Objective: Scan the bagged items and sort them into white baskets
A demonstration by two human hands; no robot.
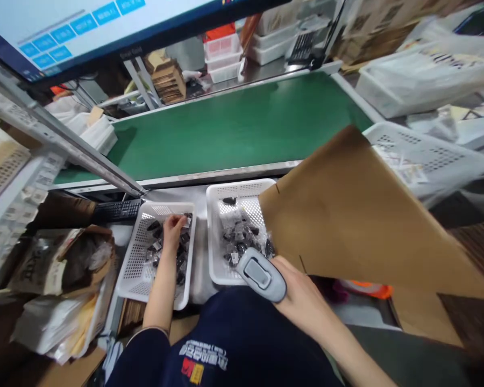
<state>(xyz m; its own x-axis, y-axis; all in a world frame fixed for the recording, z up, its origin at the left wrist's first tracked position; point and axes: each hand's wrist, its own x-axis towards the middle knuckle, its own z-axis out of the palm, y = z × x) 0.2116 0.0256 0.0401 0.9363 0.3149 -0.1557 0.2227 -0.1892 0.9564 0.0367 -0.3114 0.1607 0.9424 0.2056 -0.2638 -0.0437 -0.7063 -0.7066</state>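
Observation:
My left hand (172, 231) reaches into the left white basket (131, 269), its fingers pinched at the edge of a small clear bag (187, 220) with a dark item inside. Around it in that basket lie several similar labelled bags (181, 260). In my right hand (294, 285) is a grey handheld barcode scanner (263, 275), gripped in front of my body. The scanner's head is over the near edge of the right white basket (213, 236), where more bagged dark parts (240, 236) lie. My palm hides part of the scanner's handle.
A large brown cardboard sheet (358, 215) stands up at the right, overlapping the right basket's edge. Behind the baskets runs a green conveyor belt (234, 123). A monitor (105, 32) hangs above, with a keyboard (116, 210) at the left and another white basket (447, 156) at the right.

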